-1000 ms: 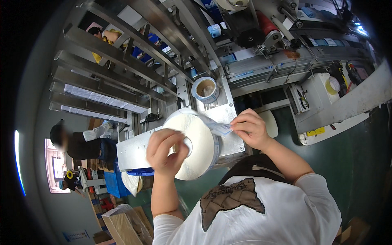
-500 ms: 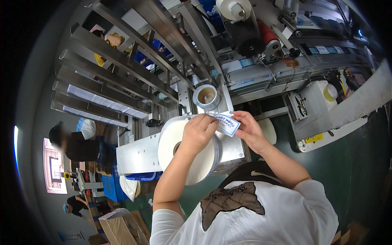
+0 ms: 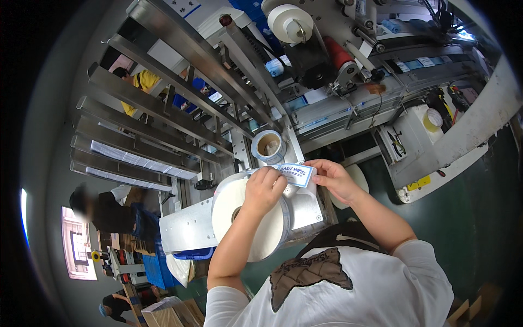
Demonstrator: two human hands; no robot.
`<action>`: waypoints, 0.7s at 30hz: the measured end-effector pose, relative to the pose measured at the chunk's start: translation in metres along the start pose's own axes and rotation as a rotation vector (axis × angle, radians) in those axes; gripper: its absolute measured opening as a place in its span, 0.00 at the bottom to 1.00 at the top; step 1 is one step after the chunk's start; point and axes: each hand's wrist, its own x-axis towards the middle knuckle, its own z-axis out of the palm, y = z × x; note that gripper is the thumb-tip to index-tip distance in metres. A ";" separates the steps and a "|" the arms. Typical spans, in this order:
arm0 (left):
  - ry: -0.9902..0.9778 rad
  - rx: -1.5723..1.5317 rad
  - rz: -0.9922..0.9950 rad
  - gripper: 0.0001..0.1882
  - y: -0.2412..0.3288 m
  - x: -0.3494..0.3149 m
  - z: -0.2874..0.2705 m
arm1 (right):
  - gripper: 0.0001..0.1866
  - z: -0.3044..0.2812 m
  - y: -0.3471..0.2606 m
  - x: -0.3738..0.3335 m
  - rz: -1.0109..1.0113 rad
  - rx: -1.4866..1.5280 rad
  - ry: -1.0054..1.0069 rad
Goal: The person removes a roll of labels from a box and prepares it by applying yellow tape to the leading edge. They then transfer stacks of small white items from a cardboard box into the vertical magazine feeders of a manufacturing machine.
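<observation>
Both my hands hold a small white label (image 3: 298, 180) with a blue border and dark print, stretched between them. My left hand (image 3: 265, 191) pinches its left end with curled fingers, above a large roll of white material (image 3: 260, 237) lying flat on a metal plate. At the label's right end, my right hand (image 3: 333, 180) grips the edge between thumb and fingers. Just beyond the label stands a smaller roll of labels (image 3: 268, 146) with a brown cardboard core. Whether the label joins either roll is hidden by my left hand.
Slanted metal rails (image 3: 158, 111) with stacks of white cards rise at the left. A conveyor (image 3: 348, 117) runs to the far right beneath a machine with a red roller (image 3: 338, 53). Tape and tools sit on a white machine ledge (image 3: 433, 147). Other people are at the left.
The label has turned to lie more level, its printed face showing more. My right hand has shifted slightly down with it; both hands keep their hold. The whole view has tilted a little.
</observation>
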 end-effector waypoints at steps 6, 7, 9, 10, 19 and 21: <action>-0.146 -0.206 -0.015 0.17 0.000 0.008 0.000 | 0.06 -0.014 -0.004 0.004 0.089 0.102 -0.061; -0.173 -0.297 -0.060 0.19 0.006 0.023 -0.007 | 0.06 -0.016 -0.006 0.004 0.088 0.049 -0.057; -0.259 -0.542 -0.173 0.24 0.009 0.029 -0.011 | 0.05 -0.016 -0.008 0.006 0.089 -0.053 -0.057; -0.306 -0.612 -0.255 0.22 0.007 0.028 -0.008 | 0.05 -0.017 -0.009 0.006 0.096 -0.076 -0.067; -0.702 -0.964 -0.652 0.08 -0.010 0.049 0.026 | 0.06 -0.017 -0.013 0.007 0.067 -0.251 -0.026; -0.720 -0.995 -0.661 0.08 -0.011 0.052 0.029 | 0.05 -0.019 -0.012 0.006 0.088 -0.226 -0.003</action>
